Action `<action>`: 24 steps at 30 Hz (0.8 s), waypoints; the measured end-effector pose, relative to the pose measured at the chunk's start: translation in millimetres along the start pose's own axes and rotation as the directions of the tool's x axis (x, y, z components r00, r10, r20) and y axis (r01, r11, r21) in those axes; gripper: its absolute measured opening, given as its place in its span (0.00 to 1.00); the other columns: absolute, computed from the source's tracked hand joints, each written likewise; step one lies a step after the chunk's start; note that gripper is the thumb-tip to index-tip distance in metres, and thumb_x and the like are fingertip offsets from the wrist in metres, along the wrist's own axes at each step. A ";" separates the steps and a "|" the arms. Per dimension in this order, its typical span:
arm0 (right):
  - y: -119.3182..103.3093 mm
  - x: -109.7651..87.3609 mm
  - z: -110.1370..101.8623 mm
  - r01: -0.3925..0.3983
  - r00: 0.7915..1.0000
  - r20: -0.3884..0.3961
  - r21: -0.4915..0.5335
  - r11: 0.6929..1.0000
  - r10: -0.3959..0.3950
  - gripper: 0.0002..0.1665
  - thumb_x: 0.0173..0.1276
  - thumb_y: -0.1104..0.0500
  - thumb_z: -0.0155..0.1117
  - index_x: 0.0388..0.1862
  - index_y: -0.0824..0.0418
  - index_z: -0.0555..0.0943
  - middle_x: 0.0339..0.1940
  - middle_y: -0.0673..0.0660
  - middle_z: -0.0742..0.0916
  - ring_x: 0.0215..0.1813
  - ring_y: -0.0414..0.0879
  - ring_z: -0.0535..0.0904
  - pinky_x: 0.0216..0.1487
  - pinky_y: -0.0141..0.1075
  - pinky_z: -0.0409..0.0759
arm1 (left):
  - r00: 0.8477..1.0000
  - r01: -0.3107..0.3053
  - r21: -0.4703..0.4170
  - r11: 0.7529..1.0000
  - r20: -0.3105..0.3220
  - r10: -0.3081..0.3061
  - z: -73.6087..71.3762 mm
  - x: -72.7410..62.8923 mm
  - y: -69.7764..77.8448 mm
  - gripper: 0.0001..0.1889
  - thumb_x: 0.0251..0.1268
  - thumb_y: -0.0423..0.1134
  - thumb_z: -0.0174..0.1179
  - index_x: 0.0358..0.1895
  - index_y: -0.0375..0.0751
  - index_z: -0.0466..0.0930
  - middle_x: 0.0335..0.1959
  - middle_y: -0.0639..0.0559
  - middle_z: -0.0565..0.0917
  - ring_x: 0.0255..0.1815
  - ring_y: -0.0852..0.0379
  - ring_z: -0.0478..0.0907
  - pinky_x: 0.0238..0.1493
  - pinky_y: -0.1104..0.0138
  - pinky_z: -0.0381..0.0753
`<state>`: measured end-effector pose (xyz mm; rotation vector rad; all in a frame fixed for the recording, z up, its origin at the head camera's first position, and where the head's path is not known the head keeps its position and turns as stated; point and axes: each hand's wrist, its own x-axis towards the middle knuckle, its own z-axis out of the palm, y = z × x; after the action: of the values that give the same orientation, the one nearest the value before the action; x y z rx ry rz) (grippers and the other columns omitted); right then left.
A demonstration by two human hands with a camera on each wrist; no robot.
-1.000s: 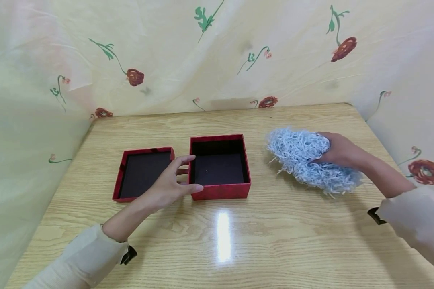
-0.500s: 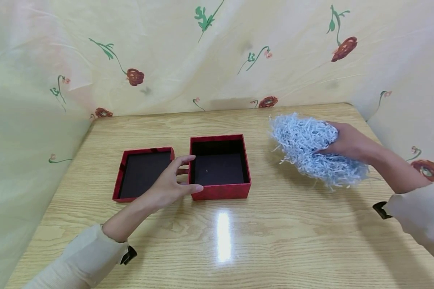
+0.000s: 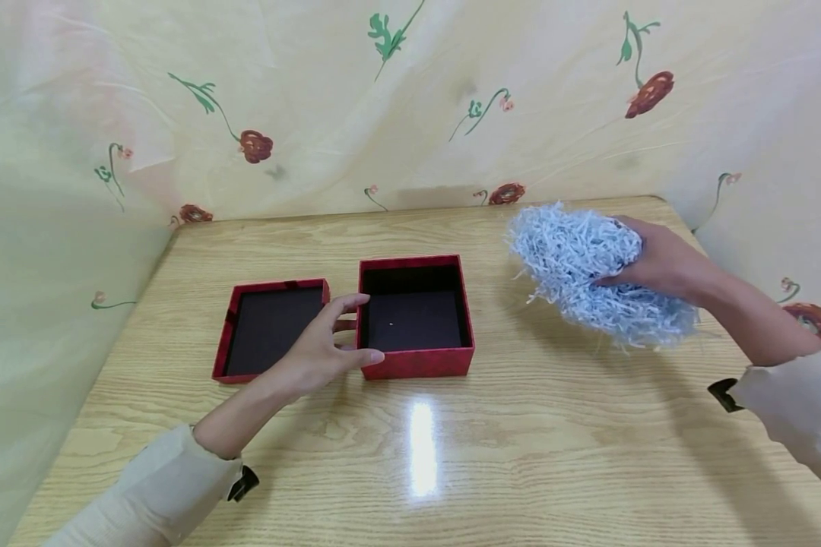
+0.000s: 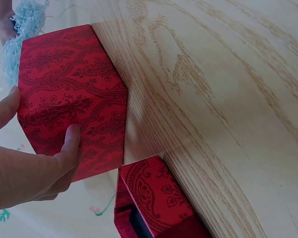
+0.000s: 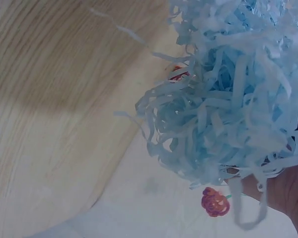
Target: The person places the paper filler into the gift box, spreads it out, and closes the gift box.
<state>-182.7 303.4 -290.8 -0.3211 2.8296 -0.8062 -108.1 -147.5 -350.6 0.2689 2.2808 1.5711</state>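
Note:
An open red box (image 3: 417, 363) with a black inside stands mid-table. My left hand (image 3: 315, 355) holds its left side, thumb at the front corner and index finger at the rim. The left wrist view shows the box's patterned red wall (image 4: 74, 84) with the thumb and fingers of the left hand (image 4: 35, 171) against it. On the right, my right hand (image 3: 664, 258) grips a big clump of pale blue shredded paper (image 3: 568, 254), raised over the table. Strips hide most of its fingers. Shredded paper (image 5: 228, 109) fills much of the right wrist view.
A red lid (image 3: 274, 327) lies inside up, left of the box, its black inner face showing. The wood table (image 3: 520, 456) ends at a flower-printed cloth (image 3: 315, 106) behind and at both sides. Glare marks the table in front of the box.
My right hand has lifted the shredded paper off the table, moving it up and slightly away, with its last half second slower. The left hand, box and lid stay put.

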 end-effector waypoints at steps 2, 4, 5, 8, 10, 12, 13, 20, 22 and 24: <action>-2.4 -1.0 -1.0 0.016 1.000 -0.020 0.002 1.000 -0.016 0.55 0.49 0.54 0.80 0.72 0.63 0.61 0.66 0.72 0.71 0.65 0.69 0.64 0.62 0.67 0.60 | 1.000 -0.001 -0.002 1.000 -0.001 0.001 0.1 -0.1 0.1 0.43 0.54 0.37 0.72 0.72 0.54 0.58 0.73 0.50 0.56 0.68 0.39 0.63 0.63 0.50 0.71; -4.7 -1.9 -1.9 0.028 0.999 -0.036 0.005 1.000 -0.028 0.54 0.49 0.55 0.80 0.72 0.62 0.62 0.65 0.72 0.72 0.64 0.69 0.65 0.62 0.68 0.60 | 1.000 -0.002 -0.002 1.000 -0.001 0.002 0.1 -0.1 0.2 0.43 0.54 0.37 0.72 0.72 0.54 0.58 0.73 0.50 0.56 0.68 0.39 0.63 0.63 0.50 0.71; -5.9 -2.3 -2.3 0.028 0.999 -0.039 0.008 1.000 -0.028 0.54 0.49 0.55 0.80 0.72 0.62 0.62 0.65 0.71 0.72 0.64 0.69 0.65 0.61 0.68 0.60 | 1.000 -0.003 -0.002 1.000 0.000 0.003 0.1 -0.2 0.2 0.43 0.54 0.37 0.72 0.72 0.54 0.58 0.73 0.50 0.56 0.68 0.39 0.62 0.63 0.50 0.71; -10.1 -3.5 -3.3 0.026 0.998 -0.050 0.010 1.000 -0.026 0.55 0.49 0.55 0.80 0.73 0.61 0.60 0.66 0.71 0.71 0.65 0.69 0.65 0.61 0.68 0.60 | 1.000 -0.002 -0.002 1.000 0.000 0.002 0.0 -0.1 0.2 0.43 0.54 0.37 0.72 0.72 0.54 0.58 0.73 0.50 0.56 0.68 0.39 0.62 0.62 0.50 0.71; -13.2 -4.0 -3.9 0.024 0.998 -0.052 0.006 1.000 -0.024 0.56 0.50 0.55 0.79 0.75 0.60 0.59 0.67 0.71 0.70 0.65 0.70 0.64 0.62 0.69 0.60 | 1.000 -0.002 -0.003 1.000 0.000 0.002 -0.1 0.1 0.1 0.43 0.54 0.37 0.72 0.72 0.54 0.58 0.73 0.50 0.57 0.68 0.39 0.62 0.62 0.50 0.71; -15.7 -4.0 -4.2 0.030 0.998 -0.059 0.005 1.000 -0.029 0.56 0.51 0.56 0.79 0.75 0.59 0.58 0.67 0.71 0.69 0.66 0.70 0.63 0.62 0.69 0.59 | 1.000 -0.002 -0.004 1.000 0.001 0.002 -0.1 0.2 0.1 0.43 0.54 0.37 0.72 0.72 0.54 0.58 0.73 0.50 0.57 0.68 0.39 0.62 0.62 0.50 0.71; -16.8 -3.9 -4.3 0.032 0.998 -0.062 0.003 0.999 -0.032 0.56 0.51 0.57 0.79 0.75 0.59 0.58 0.68 0.71 0.69 0.66 0.70 0.62 0.62 0.69 0.59 | 1.000 -0.003 -0.005 1.000 0.001 0.003 -0.1 0.2 0.2 0.43 0.54 0.37 0.72 0.72 0.54 0.58 0.73 0.50 0.57 0.68 0.39 0.62 0.63 0.50 0.71; -21.0 -2.1 -7.5 0.047 0.996 -0.080 -0.014 0.999 -0.048 0.57 0.50 0.58 0.79 0.75 0.60 0.58 0.68 0.71 0.68 0.66 0.71 0.61 0.63 0.69 0.58 | 1.000 0.005 0.001 1.000 -0.002 -0.005 -0.2 0.0 1.0 0.43 0.53 0.37 0.72 0.72 0.55 0.58 0.73 0.51 0.57 0.68 0.40 0.63 0.62 0.51 0.72; -23.0 -2.4 -9.5 0.059 0.995 -0.079 -0.007 0.998 -0.060 0.55 0.50 0.58 0.79 0.74 0.59 0.59 0.68 0.70 0.69 0.66 0.70 0.62 0.63 0.69 0.58 | 1.000 0.009 0.001 1.000 -0.004 -0.009 -0.3 0.0 1.4 0.43 0.53 0.37 0.73 0.72 0.56 0.58 0.73 0.52 0.57 0.68 0.40 0.63 0.62 0.51 0.72; -24.9 -2.2 -11.7 0.080 0.994 -0.078 0.008 0.997 -0.080 0.54 0.51 0.59 0.79 0.74 0.59 0.61 0.67 0.69 0.70 0.66 0.69 0.63 0.63 0.69 0.57 | 1.000 0.010 0.000 1.000 -0.003 -0.010 -0.3 -0.1 1.5 0.43 0.53 0.37 0.72 0.72 0.56 0.58 0.73 0.51 0.56 0.68 0.40 0.63 0.62 0.51 0.72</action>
<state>-179.4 289.1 -267.4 -0.4129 2.8993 -0.8675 -108.2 -147.2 -349.1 0.2549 2.2812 1.5674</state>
